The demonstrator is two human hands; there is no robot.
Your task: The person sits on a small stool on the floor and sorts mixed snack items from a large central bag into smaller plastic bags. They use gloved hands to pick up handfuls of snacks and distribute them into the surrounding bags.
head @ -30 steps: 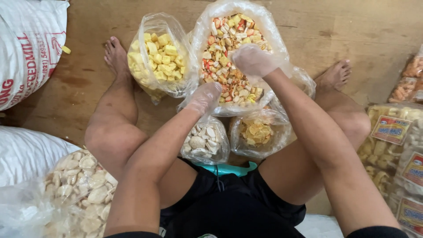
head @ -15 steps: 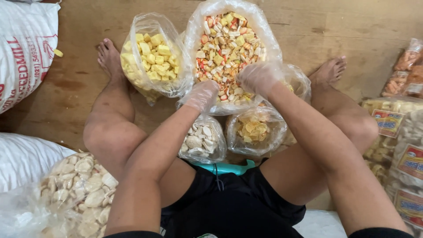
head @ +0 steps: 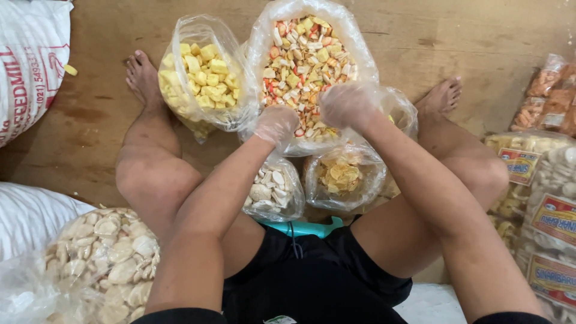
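Both my hands wear thin clear plastic gloves. A big clear bag of mixed red, yellow and white crackers (head: 303, 57) stands open between my legs. My left hand (head: 276, 124) is curled at that bag's near rim, its fingers closed on the plastic there. Just to its right, my right hand (head: 348, 105) is a closed fist over the bag's near edge; what it encloses is hidden. Below the hands sit a small bag of white round crackers (head: 270, 192) and a small bag of yellow chips (head: 342, 177).
A bag of yellow square crackers (head: 201, 75) stands by my left foot. A large bag of pale round crackers (head: 99, 258) lies at lower left, a white sack (head: 27, 66) at upper left. Labelled packed snack bags (head: 540, 198) pile up on the right. The floor is wood.
My right hand has drawn back from the middle of the mixed crackers to the bag's near edge and closed into a fist. My left hand has stayed at the rim.
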